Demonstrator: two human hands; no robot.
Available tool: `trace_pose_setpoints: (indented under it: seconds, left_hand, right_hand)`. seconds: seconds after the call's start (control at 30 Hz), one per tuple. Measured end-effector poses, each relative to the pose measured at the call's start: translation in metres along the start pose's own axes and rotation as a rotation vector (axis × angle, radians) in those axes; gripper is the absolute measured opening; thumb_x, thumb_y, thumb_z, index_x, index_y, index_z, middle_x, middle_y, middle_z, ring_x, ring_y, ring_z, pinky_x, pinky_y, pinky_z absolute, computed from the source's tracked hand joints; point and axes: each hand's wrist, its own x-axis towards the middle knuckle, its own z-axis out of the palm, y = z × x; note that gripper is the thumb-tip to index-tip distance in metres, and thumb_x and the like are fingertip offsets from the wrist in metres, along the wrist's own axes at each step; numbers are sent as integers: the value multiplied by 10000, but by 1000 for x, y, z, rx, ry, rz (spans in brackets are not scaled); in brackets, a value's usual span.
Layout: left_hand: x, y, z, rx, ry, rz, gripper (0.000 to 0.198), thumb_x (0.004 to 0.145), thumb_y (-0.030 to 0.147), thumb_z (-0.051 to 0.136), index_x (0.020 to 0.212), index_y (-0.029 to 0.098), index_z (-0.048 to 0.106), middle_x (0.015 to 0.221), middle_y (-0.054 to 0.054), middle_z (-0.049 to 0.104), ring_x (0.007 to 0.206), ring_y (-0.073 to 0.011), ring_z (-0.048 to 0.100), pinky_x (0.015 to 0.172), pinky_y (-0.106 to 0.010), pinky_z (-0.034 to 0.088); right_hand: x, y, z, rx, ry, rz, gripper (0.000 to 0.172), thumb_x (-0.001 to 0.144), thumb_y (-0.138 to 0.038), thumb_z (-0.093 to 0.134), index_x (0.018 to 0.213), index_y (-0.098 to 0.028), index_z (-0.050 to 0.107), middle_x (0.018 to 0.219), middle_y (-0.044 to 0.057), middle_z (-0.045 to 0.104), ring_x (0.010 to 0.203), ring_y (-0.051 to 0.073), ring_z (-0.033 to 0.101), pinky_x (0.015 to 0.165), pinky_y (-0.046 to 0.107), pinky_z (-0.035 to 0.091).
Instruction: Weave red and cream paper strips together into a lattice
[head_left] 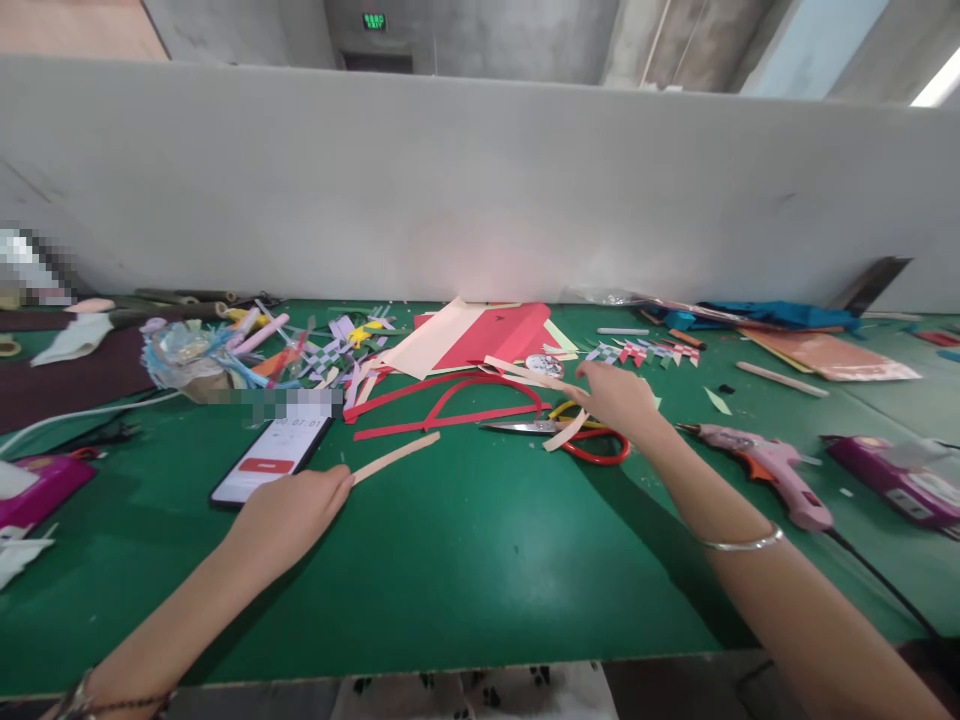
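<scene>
Low over the table's near left, my left hand [294, 505] is closed on one end of a peach paper strip [397, 458], whose free end points right. My right hand [616, 400] reaches farther out, its fingers pinched on a second peach strip [525, 375] that extends left. Under and beside that hand lie scissors with red and yellow handles [611, 458], a short peach strip [564, 432] across them. Several red paper strips [450, 418] lie between the hands, some curved. Behind them are red and cream paper sheets [487, 338].
A phone [259, 465] with a running timer lies by my left hand. Woven paper pieces [330, 355] and scraps pile at the back left. A pink glue gun [776, 470] and a magenta power strip [896, 480] lie right. A grey partition [480, 190] bounds the green table [480, 580].
</scene>
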Motion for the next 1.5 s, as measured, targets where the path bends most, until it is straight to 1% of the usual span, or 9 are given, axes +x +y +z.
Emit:
trace_pose_setpoints:
  seconds: [0.17, 0.3, 0.5, 0.67, 0.73, 0.9, 1.07, 1.3, 1.5]
  left_hand:
    - [2, -3, -9, 159, 102, -64, 356, 880, 285, 242, 817, 152, 566, 703, -120, 647, 673, -296, 629, 492, -297, 360]
    - [8, -3, -12, 138, 305, 31, 313, 841, 264, 316, 877, 105, 583, 866, -160, 631, 863, -315, 589, 612, -354, 432]
    - [23, 20, -18, -343, 522, 334, 341, 831, 395, 334, 963, 162, 545, 1006, -98, 596, 962, -241, 543, 773, -340, 445]
    - [43, 52, -30, -900, 701, 444, 355, 834, 383, 349, 1077, 149, 460, 1121, -96, 518, 1077, -198, 464, 911, -325, 371]
    - [54, 64, -33, -1179, 649, 408, 354, 846, 393, 304, 1050, 149, 461, 1116, -94, 523, 1072, -191, 474, 906, -324, 376]
    - [70, 98, -24, -1672, 157, 495, 386, 810, 472, 399, 1041, 170, 464, 1058, -73, 571, 983, -194, 541, 881, -335, 382]
    - [61, 118, -8, -1888, -169, 516, 478, 662, 489, 634, 973, 159, 481, 896, -46, 591, 821, -167, 576, 770, -304, 429]
    - [50, 119, -6, -1861, -294, 443, 403, 611, 469, 682, 737, 158, 459, 539, 79, 465, 441, -51, 444, 470, -192, 349]
    - [51, 115, -8, -1765, -320, 415, 360, 718, 498, 552, 680, 158, 440, 569, 31, 531, 457, -84, 524, 484, -213, 398]
  right_hand:
    - [5, 9, 14, 30, -53, 15, 119, 757, -232, 522, 776, -175, 624, 773, 81, 651, 700, 214, 594, 508, 251, 341]
    - [10, 5, 10, 100, 7, 9, 137, 754, -177, 509, 709, -163, 638, 760, 89, 654, 690, 205, 586, 524, 252, 357]
    - [7, -7, -6, 331, 88, -167, 213, 808, -229, 450, 798, -173, 655, 787, 36, 663, 651, 131, 563, 574, 216, 401]
    - [-19, -27, -8, 865, 229, -441, 232, 753, -198, 436, 793, -171, 663, 771, 34, 656, 540, 100, 510, 522, 216, 399]
    - [-29, -35, -5, 990, 177, -439, 240, 728, -179, 437, 795, -182, 667, 766, 27, 658, 528, 96, 509, 501, 214, 393]
    - [-40, -50, 6, 1129, 66, -352, 239, 713, -203, 458, 790, -193, 685, 779, 29, 677, 615, 127, 566, 536, 227, 425]
    - [-44, -56, 14, 1014, 148, -353, 243, 738, -206, 471, 843, -203, 690, 722, 34, 651, 617, 137, 554, 558, 241, 430]
    - [-45, -53, 17, 824, 311, -483, 284, 785, -186, 413, 872, -188, 683, 689, 46, 578, 603, 130, 511, 558, 240, 404]
    - [-41, -48, 14, 1035, 42, -406, 297, 767, -192, 386, 944, -184, 625, 725, 24, 550, 580, 109, 478, 530, 229, 398]
